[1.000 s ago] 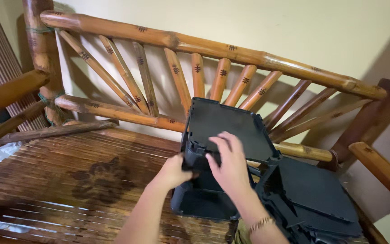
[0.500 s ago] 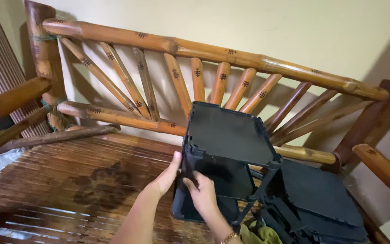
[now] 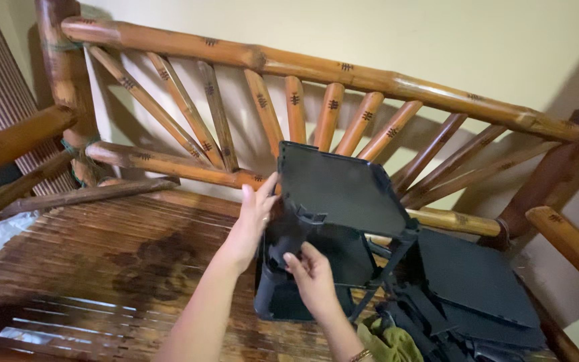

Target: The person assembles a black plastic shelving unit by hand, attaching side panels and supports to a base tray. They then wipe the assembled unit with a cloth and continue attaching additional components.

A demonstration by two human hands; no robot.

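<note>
A black plastic rack (image 3: 343, 191) with flat square shelves and thin posts stands on the slatted seat of a bamboo bench (image 3: 102, 261). My left hand (image 3: 254, 218) presses flat against the left side of the rack, by the edge of its top shelf. My right hand (image 3: 313, 278) is lower, with its fingers closed on a black post or bracket at the rack's front left. The lower shelf sits in shadow behind my right hand.
More loose black plastic panels and posts (image 3: 477, 288) lie piled on the seat to the right, with a green cloth (image 3: 387, 338) at their front. The bench's backrest of fanned bamboo rods (image 3: 303, 100) rises behind. A bamboo armrest (image 3: 567, 241) sits at the right.
My right hand has dropped from the top shelf to the rack's lower front left. My left hand has risen to the rack's upper left side. The view has moved closer.
</note>
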